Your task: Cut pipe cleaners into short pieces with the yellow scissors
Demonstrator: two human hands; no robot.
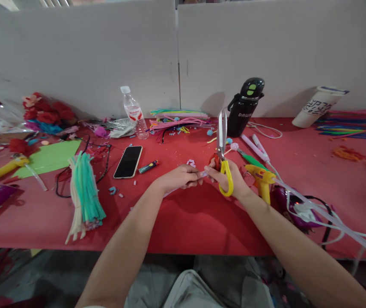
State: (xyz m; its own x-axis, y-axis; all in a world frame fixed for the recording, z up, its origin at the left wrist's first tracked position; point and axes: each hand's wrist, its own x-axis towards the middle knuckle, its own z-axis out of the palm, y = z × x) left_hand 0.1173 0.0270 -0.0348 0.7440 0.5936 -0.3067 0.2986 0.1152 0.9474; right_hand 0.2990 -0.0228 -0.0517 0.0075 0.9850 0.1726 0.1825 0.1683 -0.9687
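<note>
My left hand (pixel 184 176) is closed on a thin pale lilac strip (pixel 203 174), perhaps a pipe cleaner; its far end trails out under my wrist. In my right hand (pixel 232 177) is a pair of scissors (pixel 222 137) with one yellow and one red handle loop, blades pointing away from me. My right thumb and fingers also touch the strip's end, close to my left fingertips. Just beyond my hands lie small cut pink pieces (pixel 191 163). A yellow glue gun (pixel 261 177) stands close to my right wrist, beside a green-handled tool (pixel 254 161).
Left lie a bundle of mint and cream pipe cleaners (pixel 86 188), a phone (pixel 128 162) and a small tube (pixel 149 167). At the back stand a water bottle (pixel 134 113), a black flask (pixel 245 109) and a white cup (pixel 319 107). Cords and a glue stick (pixel 324 214) cross the right.
</note>
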